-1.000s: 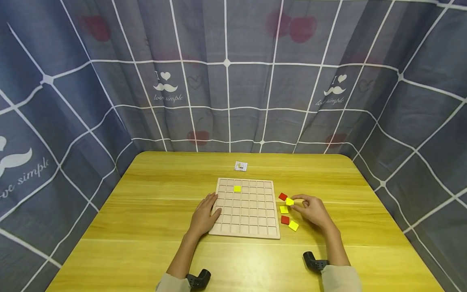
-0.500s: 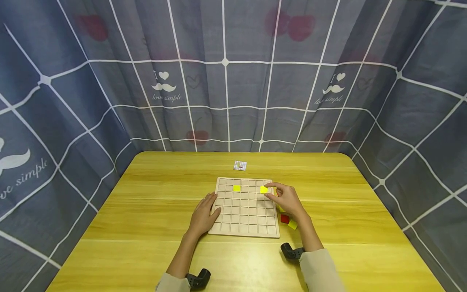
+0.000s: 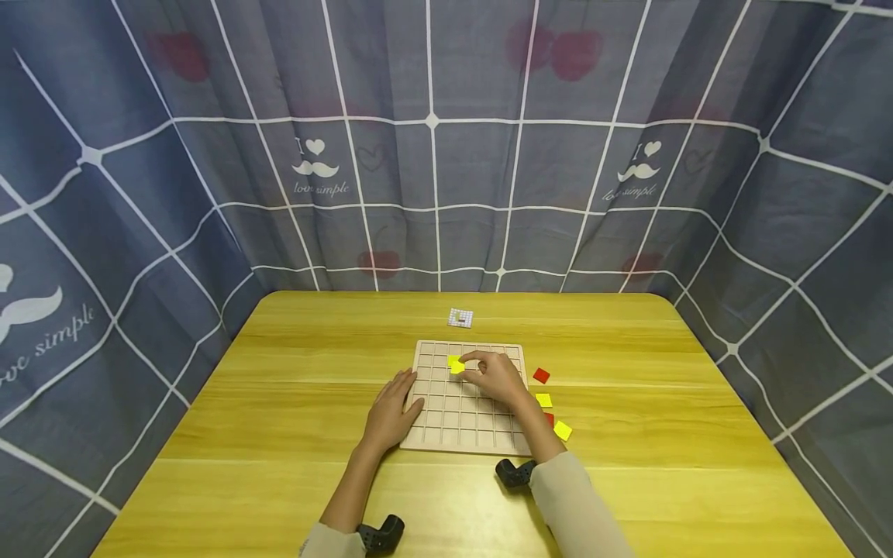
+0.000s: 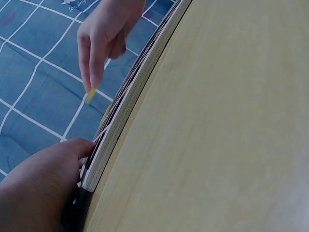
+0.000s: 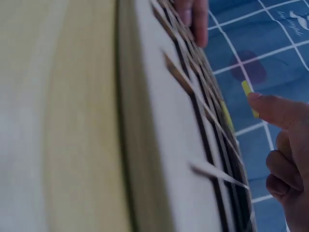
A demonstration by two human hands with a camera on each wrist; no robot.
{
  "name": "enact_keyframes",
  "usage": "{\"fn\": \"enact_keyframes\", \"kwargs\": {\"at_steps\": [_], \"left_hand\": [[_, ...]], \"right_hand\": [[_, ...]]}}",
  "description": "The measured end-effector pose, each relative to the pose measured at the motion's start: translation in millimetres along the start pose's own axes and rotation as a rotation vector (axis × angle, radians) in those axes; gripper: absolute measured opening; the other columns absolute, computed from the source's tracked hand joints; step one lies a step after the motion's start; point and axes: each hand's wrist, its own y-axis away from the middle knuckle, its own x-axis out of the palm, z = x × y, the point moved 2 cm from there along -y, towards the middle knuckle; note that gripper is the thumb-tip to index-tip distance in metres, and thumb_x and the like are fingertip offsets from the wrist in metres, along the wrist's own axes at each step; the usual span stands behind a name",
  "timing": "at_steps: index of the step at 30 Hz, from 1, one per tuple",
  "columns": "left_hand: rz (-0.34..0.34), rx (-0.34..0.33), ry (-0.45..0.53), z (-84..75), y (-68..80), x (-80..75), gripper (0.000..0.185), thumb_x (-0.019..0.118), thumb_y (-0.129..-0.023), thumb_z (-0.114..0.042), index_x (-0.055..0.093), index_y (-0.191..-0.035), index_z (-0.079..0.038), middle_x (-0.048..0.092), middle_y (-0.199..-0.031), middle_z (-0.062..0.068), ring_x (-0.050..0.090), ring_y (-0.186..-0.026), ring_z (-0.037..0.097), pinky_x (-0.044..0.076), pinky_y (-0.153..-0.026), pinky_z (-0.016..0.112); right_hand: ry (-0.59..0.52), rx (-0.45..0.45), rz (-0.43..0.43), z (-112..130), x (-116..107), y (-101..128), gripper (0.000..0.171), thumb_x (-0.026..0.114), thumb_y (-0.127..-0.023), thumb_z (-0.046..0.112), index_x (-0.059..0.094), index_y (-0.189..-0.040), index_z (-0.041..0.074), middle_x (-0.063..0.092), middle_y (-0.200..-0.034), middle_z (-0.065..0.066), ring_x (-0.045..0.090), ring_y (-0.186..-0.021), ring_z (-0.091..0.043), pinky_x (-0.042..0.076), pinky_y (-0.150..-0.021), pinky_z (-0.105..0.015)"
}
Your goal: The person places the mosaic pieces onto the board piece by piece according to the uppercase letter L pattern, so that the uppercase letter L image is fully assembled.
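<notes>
While the spread left grip [image 3: 393, 411] apparently steadies the board [image 3: 453, 411] at its left edge, the right grip [image 3: 497, 377] pinches a yellow tile [image 3: 456, 367].

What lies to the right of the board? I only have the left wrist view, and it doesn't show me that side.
Observer: Beside the board on that side lie two loose red tiles and two loose yellow tiles.
Operator: Anything past the board's far edge?
Observer: A small card printed with a grid, lying apart from the board; its marks are too small to make out.
Operator: And where is the placed tile, compared with the one the right hand is pinching?
Observer: From the head view, the placed tile sits left of the board's middle, partly covered by the held tile in the right hand.
</notes>
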Motion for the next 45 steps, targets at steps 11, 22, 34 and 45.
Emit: {"fn": "enact_keyframes", "kwargs": {"at_steps": [11,22,34,45], "left_hand": [[0.001,0.006,-0.008,1.5,1.0,1.6,0.055,0.057,-0.091,-0.028,0.042,-0.137,-0.002,0.037,-0.143,0.013,0.028,-0.134,0.029,0.020,-0.112,0.043],[0.007,-0.008,-0.009,1.4,-0.4,1.7,0.055,0.057,-0.091,-0.027,0.042,-0.137,-0.002,0.037,-0.143,0.012,0.028,-0.134,0.028,0.019,-0.112,0.041],[0.000,-0.006,-0.006,2.0,-1.9,0.9,0.055,0.058,-0.090,-0.027,0.043,-0.137,-0.002,0.038,-0.143,0.013,0.028,-0.134,0.028,0.019,-0.112,0.041],[0.001,-0.008,-0.002,2.7,0.0,1.4,0.055,0.058,-0.090,-0.027,0.043,-0.137,-0.003,0.037,-0.143,0.011,0.028,-0.134,0.027,0.019,-0.112,0.040]], "right_hand": [[0.045,0.027,0.031,-8.1,17.6,-5.1,0.027,0.071,-0.081,0.029,0.070,-0.105,0.017,0.031,-0.044,0.008,0.020,-0.040,-0.006,0.021,-0.038,-0.021],[0.021,0.025,0.022,-9.5,17.2,-3.0,0.029,0.072,-0.081,0.032,0.070,-0.106,0.019,0.034,-0.045,0.008,0.022,-0.042,-0.007,0.022,-0.040,-0.022],[-0.149,0.043,-0.049,-7.8,-3.1,17.2,0.027,0.071,-0.082,0.023,0.070,-0.107,0.013,0.025,-0.043,0.007,0.017,-0.039,-0.009,0.021,-0.038,-0.020],[-0.192,0.081,-0.093,-16.7,-52.2,40.8,0.035,0.070,-0.082,0.030,0.068,-0.111,0.010,0.025,-0.045,0.004,0.018,-0.039,-0.009,0.017,-0.037,-0.020]]}}
